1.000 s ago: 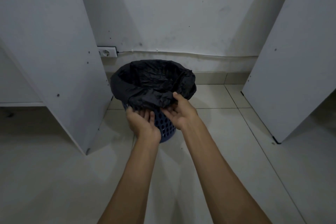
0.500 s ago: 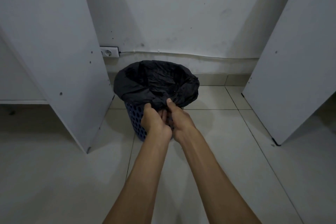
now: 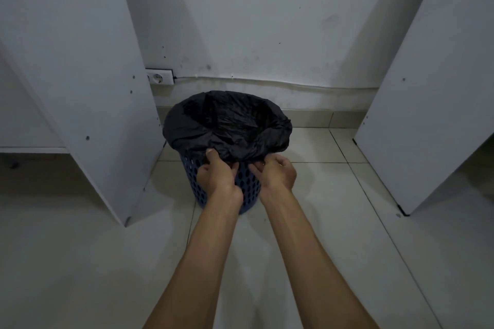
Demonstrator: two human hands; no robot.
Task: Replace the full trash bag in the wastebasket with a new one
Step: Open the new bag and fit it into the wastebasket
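White-tiled floor (image 3: 307,147), blue perforated wastebasket (image 3: 247,187) just past your fingertips. Left hand (image 3: 217,175) & right hand (image 3: 278,173) pinch the black trash bag (image 3: 227,125) overhang (near rim). Step: freeing the bag; next, peel up w/o tearing.

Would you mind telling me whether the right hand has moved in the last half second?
Yes. The right hand has shifted rightward along the wastebasket rim, away from the left hand.

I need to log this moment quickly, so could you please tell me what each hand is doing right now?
Left hand: pinching the folded-over edge of the black plastic trash bag on the blue perforated plastic wastebasket.
Right hand: gripping the same edge.
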